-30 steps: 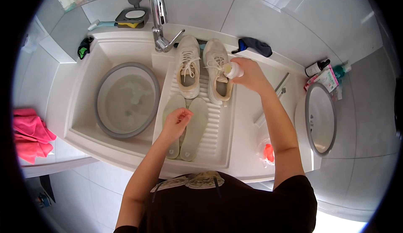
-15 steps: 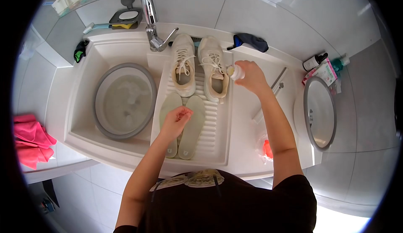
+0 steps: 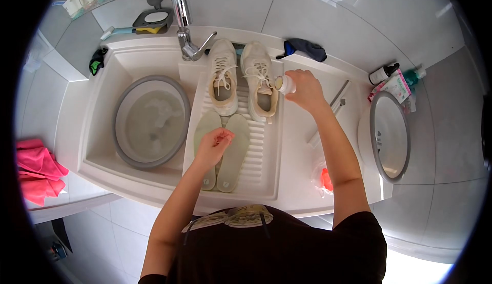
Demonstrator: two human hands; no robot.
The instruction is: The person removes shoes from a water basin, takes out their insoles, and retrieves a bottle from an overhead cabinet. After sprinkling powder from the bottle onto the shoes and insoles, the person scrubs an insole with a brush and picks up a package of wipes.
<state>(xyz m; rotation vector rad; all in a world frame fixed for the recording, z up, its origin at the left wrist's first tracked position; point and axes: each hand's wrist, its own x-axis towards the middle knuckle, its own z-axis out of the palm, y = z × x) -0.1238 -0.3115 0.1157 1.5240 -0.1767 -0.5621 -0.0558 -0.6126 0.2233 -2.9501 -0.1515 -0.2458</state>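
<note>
The right hand (image 3: 306, 90) grips a white bottle (image 3: 287, 85) right of 2 far, still-laced shoes (image 3: 223, 68); the left hand (image 3: 212, 146), fingertips pinched, contents unclear, is above 2 near insoles (image 3: 233, 155), already out.

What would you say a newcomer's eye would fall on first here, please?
Most likely the pair of pale lace-up shoes side by side on the ribbed board, with two pale insoles lying just below them in the view. Next might come the small white bottle in the right hand, beside the shoes. Bright pink cloth also stands out at the far left.
</note>
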